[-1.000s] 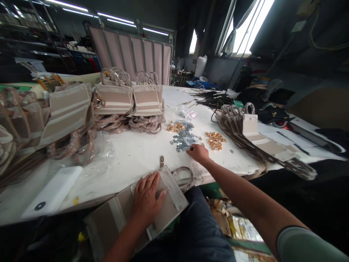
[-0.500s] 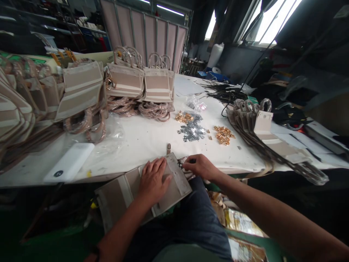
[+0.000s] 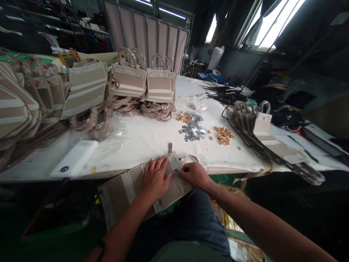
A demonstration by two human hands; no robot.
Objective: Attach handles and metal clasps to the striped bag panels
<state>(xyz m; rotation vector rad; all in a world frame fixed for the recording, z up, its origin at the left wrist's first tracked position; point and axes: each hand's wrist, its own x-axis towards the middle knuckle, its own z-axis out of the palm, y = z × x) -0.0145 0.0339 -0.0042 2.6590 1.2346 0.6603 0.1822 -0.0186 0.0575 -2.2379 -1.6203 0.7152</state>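
A flat, unfolded beige bag panel (image 3: 170,196) with pale strips lies across my lap and against the table edge. My left hand (image 3: 156,178) rests on it with fingers stretched out, pressing it down. At the panel's right end, the thumb and fingers of my right hand (image 3: 195,175) are pinched on a small grey metal plate (image 3: 176,170), which lies against the pale end strip. Behind that hand a wrapped bag handle (image 3: 189,158) curves out from the panel. Just beyond the panel, a small metal fitting (image 3: 170,146) sits on the table.
Grey metal plates (image 3: 193,129) lie heaped between two piles of gold fittings (image 3: 223,135). Stacks of beige bag pieces (image 3: 131,80) stand at the left and back; more bag pieces (image 3: 263,123) lie at the right. A white power bank (image 3: 75,158) is at the left front.
My right hand has shifted slightly left and down, bringing the metal plate from the panel's far edge onto its end strip. My left hand stays flat on the panel.
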